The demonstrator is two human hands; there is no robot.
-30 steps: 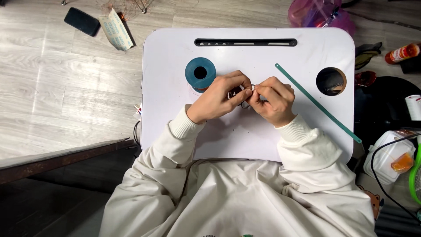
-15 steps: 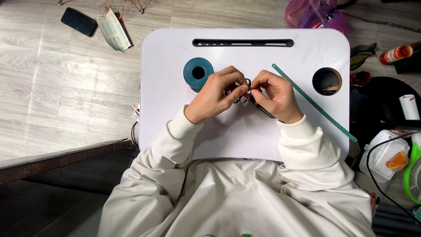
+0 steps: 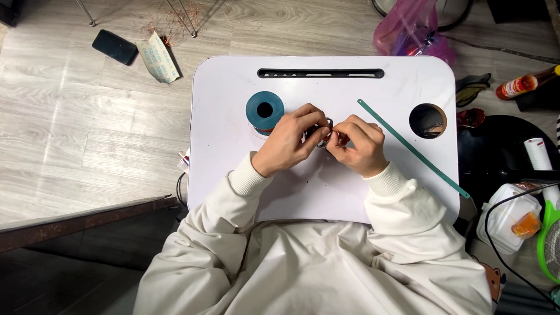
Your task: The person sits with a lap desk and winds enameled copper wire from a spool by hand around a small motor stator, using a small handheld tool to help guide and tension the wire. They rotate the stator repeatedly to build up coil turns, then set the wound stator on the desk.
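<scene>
Small dark metal piece (image 3: pixel 322 130) sits between my left hand (image 3: pixel 289 140) and right hand (image 3: pixel 359 144), both pinching it.

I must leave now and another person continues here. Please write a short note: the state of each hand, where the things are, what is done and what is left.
Left hand and right hand: both closed together on a small dark metal piece above the middle of the white lap table.
The teal spool stands just left of the left hand.
The thin teal strip lies diagonally to the right, untouched.
Done and left: the piece is too hidden by the fingers to tell.
</scene>
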